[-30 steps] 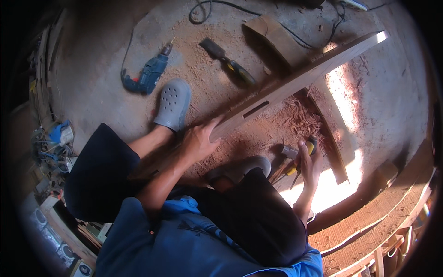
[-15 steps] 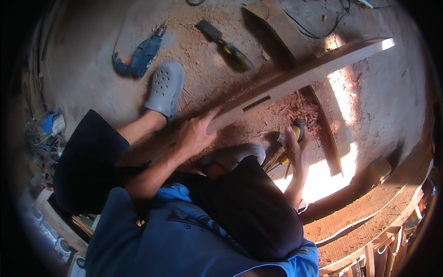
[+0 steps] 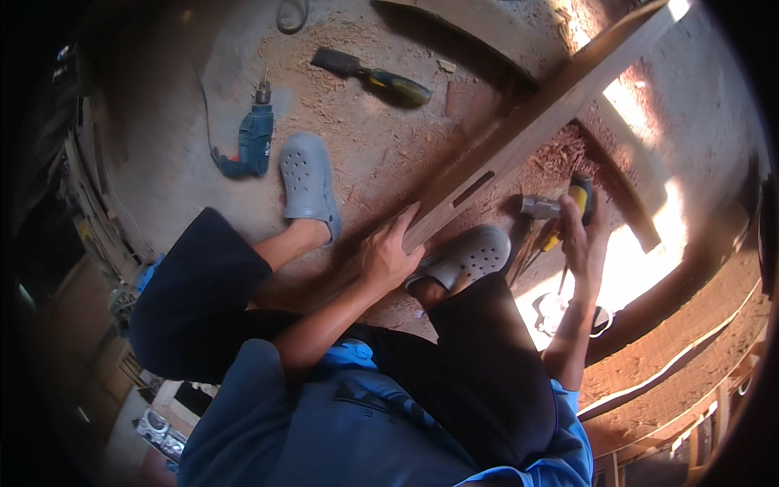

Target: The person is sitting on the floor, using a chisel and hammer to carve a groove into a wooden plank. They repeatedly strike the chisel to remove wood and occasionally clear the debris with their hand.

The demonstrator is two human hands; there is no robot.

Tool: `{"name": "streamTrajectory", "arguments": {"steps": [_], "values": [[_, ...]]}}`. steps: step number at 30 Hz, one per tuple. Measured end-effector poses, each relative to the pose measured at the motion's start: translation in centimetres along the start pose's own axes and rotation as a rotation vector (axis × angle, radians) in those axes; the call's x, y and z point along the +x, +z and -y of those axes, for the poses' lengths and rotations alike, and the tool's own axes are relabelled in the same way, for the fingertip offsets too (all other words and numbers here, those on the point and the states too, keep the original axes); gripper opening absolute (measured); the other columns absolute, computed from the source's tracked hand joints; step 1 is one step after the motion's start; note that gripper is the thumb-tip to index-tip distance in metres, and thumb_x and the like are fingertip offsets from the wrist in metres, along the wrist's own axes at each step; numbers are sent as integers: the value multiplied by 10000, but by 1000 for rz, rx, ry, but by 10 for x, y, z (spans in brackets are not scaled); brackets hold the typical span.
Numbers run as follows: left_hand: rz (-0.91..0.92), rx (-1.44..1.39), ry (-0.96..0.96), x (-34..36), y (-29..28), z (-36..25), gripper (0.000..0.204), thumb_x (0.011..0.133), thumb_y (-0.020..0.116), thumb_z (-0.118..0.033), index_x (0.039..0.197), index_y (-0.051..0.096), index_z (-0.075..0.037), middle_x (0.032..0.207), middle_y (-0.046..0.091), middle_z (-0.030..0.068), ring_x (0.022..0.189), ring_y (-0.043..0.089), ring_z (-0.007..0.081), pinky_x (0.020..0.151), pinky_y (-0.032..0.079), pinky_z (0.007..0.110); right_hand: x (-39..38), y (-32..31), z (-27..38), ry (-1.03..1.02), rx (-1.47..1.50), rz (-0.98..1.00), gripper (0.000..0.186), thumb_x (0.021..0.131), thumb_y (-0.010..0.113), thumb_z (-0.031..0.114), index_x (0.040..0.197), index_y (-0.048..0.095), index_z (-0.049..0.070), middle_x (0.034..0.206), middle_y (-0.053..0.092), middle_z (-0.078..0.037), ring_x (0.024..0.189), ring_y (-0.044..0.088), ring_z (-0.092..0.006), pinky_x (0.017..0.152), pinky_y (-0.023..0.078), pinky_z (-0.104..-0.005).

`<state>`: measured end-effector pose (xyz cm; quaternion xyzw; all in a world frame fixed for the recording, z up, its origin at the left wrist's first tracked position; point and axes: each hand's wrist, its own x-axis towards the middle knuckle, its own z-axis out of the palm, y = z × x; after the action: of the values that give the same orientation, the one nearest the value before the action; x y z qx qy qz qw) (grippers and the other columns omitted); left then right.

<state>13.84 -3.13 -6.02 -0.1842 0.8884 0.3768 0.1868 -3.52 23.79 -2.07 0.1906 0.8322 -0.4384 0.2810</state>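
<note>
My left hand is closed on a long wooden plank with a slot cut in it, slanting toward the upper right between my legs. My right hand is closed on a screwdriver-like tool with a yellow-and-black handle, its thin shaft pointing down. Beside that hand are a hammer head and another yellow-handled tool, partly hidden. Red shavings lie under the plank. Above it on the dusty floor lie a wide chisel and a blue drill with a bit fitted.
My feet in grey clogs are on either side of the plank. Wood pieces lie at the top and under the plank. Large curved boards fill the lower right. Stacked timber and clutter line the left edge.
The view has shifted, and the plank now slants more steeply. My right hand with the tool is higher and farther right in the picture. My left hand still grips the plank.
</note>
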Motion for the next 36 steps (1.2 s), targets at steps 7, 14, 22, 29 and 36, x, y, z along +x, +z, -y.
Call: {"name": "streamTrajectory", "arguments": {"steps": [7,14,22,29,36], "values": [[14,-18,43,1,3,0,626,905,746,-295,1432,513,-49,1215,679,267,1097,669,457,922,533,492,-56,-7,-17,-169,317,-177,444,1011,653,274,1347,584,-8,940,683,-67,845,633,-121,740,498,-265],[-31,-130,180,5,-16,-7,686,915,744,-365,1449,486,-23,1270,651,247,1145,656,415,958,524,465,-100,4,-18,-257,240,-360,558,997,653,428,1300,626,-40,1115,708,-129,1057,658,-204,963,491,-354],[640,-865,255,25,-56,-91,904,883,714,-639,1489,458,-19,1310,630,200,1225,619,283,1075,465,397,-128,47,38,-433,198,101,530,988,650,335,1383,594,-16,1240,677,-151,1134,644,-242,998,489,-378],[274,-1154,455,116,-135,-107,460,1025,598,-510,1091,602,-55,1200,675,169,823,670,154,690,542,305,-72,41,-24,-199,-105,-323,398,1048,555,280,1299,642,-16,1108,716,-214,984,698,-283,858,535,-403],[204,-1103,601,161,-149,-151,178,925,783,-223,886,663,-97,757,653,22,576,604,69,515,528,209,-41,93,-127,-30,-561,-353,344,911,707,209,1179,610,17,1064,673,-252,1007,669,-445,848,546,-517]]}}
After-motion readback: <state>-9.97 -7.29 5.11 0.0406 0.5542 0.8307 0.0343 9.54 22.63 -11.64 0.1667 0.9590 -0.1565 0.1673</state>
